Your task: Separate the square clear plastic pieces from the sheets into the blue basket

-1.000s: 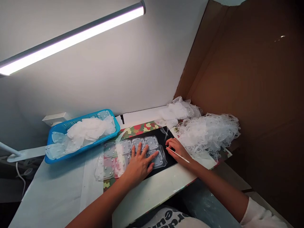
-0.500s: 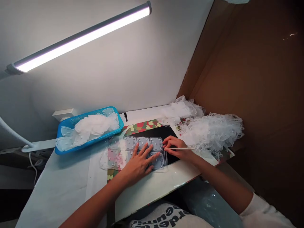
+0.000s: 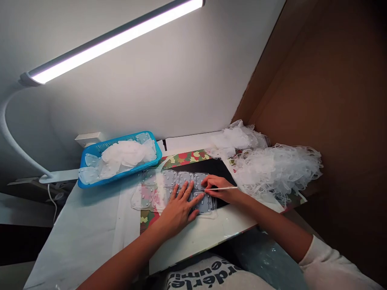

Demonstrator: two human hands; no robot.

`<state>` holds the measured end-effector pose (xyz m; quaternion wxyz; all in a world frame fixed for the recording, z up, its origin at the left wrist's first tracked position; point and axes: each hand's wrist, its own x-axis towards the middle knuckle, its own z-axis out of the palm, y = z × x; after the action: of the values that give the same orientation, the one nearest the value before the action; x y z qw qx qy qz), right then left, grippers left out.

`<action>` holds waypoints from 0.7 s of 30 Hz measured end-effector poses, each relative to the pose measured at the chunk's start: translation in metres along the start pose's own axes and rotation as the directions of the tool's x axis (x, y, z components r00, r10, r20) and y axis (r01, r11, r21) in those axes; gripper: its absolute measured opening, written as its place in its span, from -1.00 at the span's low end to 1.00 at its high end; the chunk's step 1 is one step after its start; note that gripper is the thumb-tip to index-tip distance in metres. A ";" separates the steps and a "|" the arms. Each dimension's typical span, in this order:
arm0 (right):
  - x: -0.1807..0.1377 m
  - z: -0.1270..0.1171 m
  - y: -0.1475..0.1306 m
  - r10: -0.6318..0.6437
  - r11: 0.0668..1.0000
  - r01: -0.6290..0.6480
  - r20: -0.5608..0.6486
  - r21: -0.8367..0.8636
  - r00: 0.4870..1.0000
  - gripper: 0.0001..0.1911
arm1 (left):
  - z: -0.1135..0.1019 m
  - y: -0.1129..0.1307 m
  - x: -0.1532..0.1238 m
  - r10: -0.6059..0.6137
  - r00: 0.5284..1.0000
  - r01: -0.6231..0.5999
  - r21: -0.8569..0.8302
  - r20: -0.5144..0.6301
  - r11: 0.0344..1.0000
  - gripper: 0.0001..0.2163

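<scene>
A clear plastic sheet of rounded square pieces with small white studs [image 3: 151, 189] lies on a black mat [image 3: 216, 167] over a camouflage-patterned board. My left hand [image 3: 181, 207] lies flat on the sheet with its fingers spread. My right hand [image 3: 219, 190] pinches a thin white stick [image 3: 223, 188], whose tip touches the sheet's right part beside my left fingertips.
A blue basket [image 3: 90, 155] of clear plastic pieces stands at the back left. Heaps of white plastic trimmings [image 3: 275, 167] fill the right side against a brown cardboard wall [image 3: 317, 80]. A lamp bar [image 3: 115, 40] hangs overhead. White paper [image 3: 87, 229] covers the table on the left.
My right hand moved left with the stick, from the mat's right edge onto the sheet next to my left fingertips. My left hand stayed flat on the sheet.
</scene>
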<state>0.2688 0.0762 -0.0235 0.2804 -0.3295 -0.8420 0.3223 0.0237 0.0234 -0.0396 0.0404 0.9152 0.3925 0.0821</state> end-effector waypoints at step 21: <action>0.001 -0.049 0.031 0.513 0.854 -0.240 -0.668 0.462 0.539 -0.60 | -0.002 -0.001 0.013 -0.118 0.991 0.099 -0.272 -0.057 0.957 -0.58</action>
<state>0.3134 0.1123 -0.0141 0.5840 -0.5612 -0.4831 0.3326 0.0313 0.0336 -0.0360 0.1544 0.8747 0.4286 0.1654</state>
